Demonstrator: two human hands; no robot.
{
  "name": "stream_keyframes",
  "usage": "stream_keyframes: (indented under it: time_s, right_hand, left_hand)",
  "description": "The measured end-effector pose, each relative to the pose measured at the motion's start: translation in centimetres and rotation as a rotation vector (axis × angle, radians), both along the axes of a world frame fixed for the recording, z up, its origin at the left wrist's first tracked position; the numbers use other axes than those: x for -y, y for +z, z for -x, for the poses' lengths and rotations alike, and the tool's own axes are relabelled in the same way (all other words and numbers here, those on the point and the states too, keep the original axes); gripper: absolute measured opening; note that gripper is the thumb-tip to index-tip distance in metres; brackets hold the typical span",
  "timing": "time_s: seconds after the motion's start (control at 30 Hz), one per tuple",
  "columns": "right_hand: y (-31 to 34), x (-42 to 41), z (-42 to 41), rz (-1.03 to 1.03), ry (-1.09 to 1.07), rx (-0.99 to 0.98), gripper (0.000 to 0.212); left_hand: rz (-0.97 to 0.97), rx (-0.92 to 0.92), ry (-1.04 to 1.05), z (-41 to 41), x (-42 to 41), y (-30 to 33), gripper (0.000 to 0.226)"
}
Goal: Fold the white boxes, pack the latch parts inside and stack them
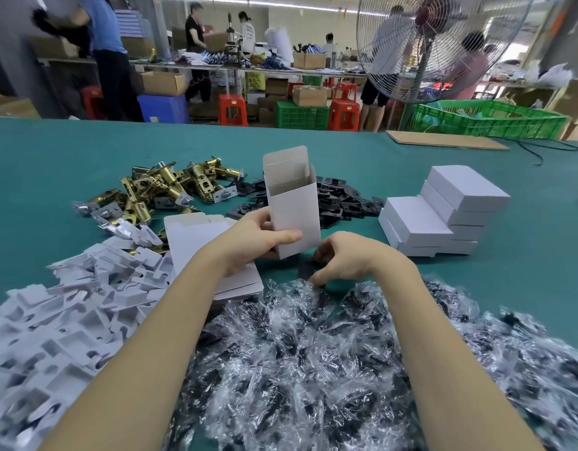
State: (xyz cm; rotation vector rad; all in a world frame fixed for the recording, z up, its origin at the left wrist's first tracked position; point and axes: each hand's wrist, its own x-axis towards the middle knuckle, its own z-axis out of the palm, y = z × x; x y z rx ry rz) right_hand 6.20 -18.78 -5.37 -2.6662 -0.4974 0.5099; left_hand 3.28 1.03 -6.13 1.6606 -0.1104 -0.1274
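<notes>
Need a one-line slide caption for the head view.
Left hand holds an upright open white box while right hand picks at the bagged parts.

White box upright, top flap open; closed boxes stacked right; brass latches heaped left.

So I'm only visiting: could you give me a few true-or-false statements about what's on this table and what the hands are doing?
1. The left hand holds an upright white cardboard box with its top flap open. True.
2. The finished white boxes are stacked left of the hands. False: they are on the right.
3. The right hand reaches into the heap of clear plastic bags. True.
4. The brass-coloured metal latches lie on a red cloth. False: the table cover is teal.
</notes>
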Motion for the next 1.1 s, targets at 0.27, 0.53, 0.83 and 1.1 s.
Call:
stream_keyframes:
  time_s: [0.27,0.53,0.83,1.1]
  right_hand:
    - [0.8,-0.3,0.5,0.093,-0.032,0.012,0.047]
    - [1.6,1.9,0.3,-0.154,-0.139,0.069,0.017]
    - [2.2,5.2,0.6,-0.325,-0.238,-0.146,0.014]
    - [2.0,5.3,0.5,-0.415,-0.342,0.146,0.016]
  left_hand:
    - [0.005,-0.011,0.006,0.1,0.0,0.1,0.031]
    - [0.053,-0.03,0.019,0.1,-0.2,0.3,0.029]
    - [0.018,-0.049,0.01,-0.1,-0.2,0.1,0.031]
    - [0.136,-0.167,-0.082,0.2,-0.8,1.0,0.04]
